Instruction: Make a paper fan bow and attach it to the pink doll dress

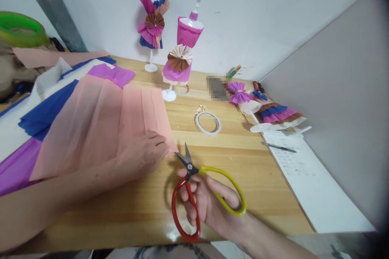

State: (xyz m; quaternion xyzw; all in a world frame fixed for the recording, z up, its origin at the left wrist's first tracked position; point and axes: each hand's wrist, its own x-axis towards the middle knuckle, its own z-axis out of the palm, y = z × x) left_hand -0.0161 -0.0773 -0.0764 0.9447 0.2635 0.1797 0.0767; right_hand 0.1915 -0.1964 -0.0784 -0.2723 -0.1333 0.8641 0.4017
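Peach crepe paper point(103, 117) lies on the wooden table with its right part folded into a flat strip. My left hand point(148, 149) rests on the lower right of that fold, fingers bent and pressed onto the paper. My right hand point(212, 202) holds scissors point(189, 167) with a red and a yellow handle, fingers through the loops. The blades are spread, and one tip is at the paper's lower right corner, just beside my left fingertips. Blue paper point(48, 109) and purple paper point(111, 73) stick out around the peach sheet.
Two small dress forms point(190, 32) point(154, 24) in paper outfits stand at the back. A tape roll point(208, 123) lies mid-table. At right are a dressed form lying down point(276, 113), white paper point(322, 186) and a pen point(282, 148). A bottle point(57, 12) stands back left.
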